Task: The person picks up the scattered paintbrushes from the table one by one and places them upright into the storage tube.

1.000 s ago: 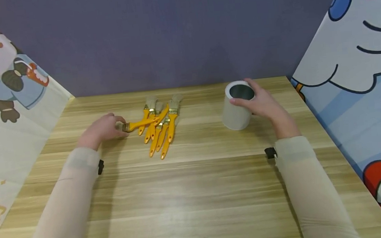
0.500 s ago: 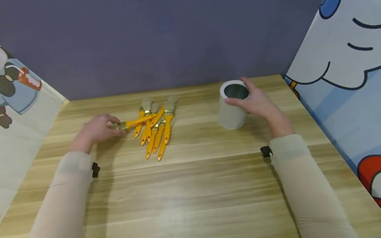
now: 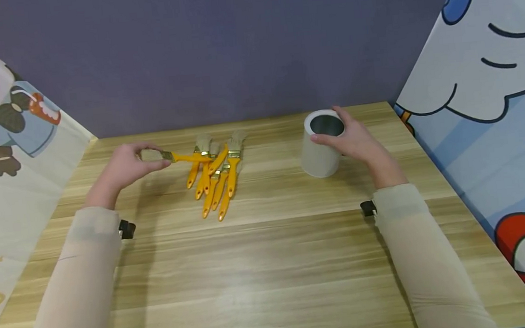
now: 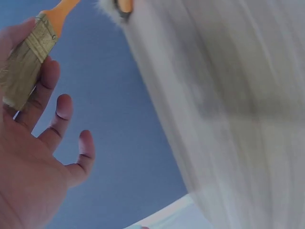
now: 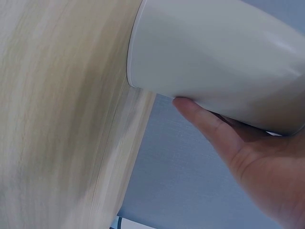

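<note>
My left hand (image 3: 124, 168) pinches a paintbrush (image 3: 190, 158) between thumb and fingers at its bristle end. Its yellow handle points right and overlaps the pile of paintbrushes (image 3: 232, 177) in the head view. The left wrist view shows the brush's metal band (image 4: 41, 37) and pale bristles against the fingers, with the other fingers spread loosely. My right hand (image 3: 362, 142) grips a white cylindrical holder (image 3: 319, 156) near its open top, thumb at the front of the rim. The holder stands upright on the table; the right wrist view shows its smooth side (image 5: 205, 52) with a finger along it.
The wood-grain table (image 3: 262, 268) runs back to a dark blue-purple wall (image 3: 234, 52). Cartoon-printed panels stand along the left (image 3: 15, 118) and right (image 3: 509, 95) sides. Several yellow-handled brushes lie overlapping left of the holder.
My left hand has risen with the paintbrush, lifting its bristle end from the table. The right hand keeps its hold on the holder. The head view has shifted slightly.
</note>
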`<state>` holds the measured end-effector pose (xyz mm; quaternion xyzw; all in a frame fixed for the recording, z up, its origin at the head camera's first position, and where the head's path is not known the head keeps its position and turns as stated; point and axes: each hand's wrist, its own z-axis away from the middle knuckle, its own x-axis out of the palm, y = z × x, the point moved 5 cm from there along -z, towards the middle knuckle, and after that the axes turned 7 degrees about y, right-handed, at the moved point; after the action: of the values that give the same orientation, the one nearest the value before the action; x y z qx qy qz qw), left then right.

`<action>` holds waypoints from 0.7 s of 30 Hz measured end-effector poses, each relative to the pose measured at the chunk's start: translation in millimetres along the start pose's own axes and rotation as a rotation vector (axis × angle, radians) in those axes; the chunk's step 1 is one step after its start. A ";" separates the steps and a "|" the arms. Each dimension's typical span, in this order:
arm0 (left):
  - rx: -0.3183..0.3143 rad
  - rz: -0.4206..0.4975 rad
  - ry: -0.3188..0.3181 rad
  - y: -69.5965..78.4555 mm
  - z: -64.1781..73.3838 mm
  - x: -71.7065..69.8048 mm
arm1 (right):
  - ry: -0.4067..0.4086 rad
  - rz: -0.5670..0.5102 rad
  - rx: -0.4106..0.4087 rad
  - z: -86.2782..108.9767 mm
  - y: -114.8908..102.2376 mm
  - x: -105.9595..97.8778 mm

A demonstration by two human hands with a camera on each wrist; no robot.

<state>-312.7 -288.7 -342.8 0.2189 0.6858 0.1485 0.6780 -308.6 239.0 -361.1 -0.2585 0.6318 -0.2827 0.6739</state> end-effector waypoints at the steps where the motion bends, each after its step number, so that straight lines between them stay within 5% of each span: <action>1: 0.002 0.017 0.014 3.4 0.6 -2.5 | 0.000 -0.003 0.001 0.3 0.2 -0.1; 12: 0.036 0.074 0.067 37.2 -0.3 -15.2 | 0.015 -0.022 0.000 1.1 1.7 -0.7; 21: 0.056 0.224 0.086 68.9 -2.3 -14.7 | 0.031 -0.053 0.014 1.3 -0.2 -0.2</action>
<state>-308.4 -236.6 -295.6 0.3062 0.6895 0.2133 0.6207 -307.3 239.0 -360.7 -0.2662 0.6332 -0.3087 0.6580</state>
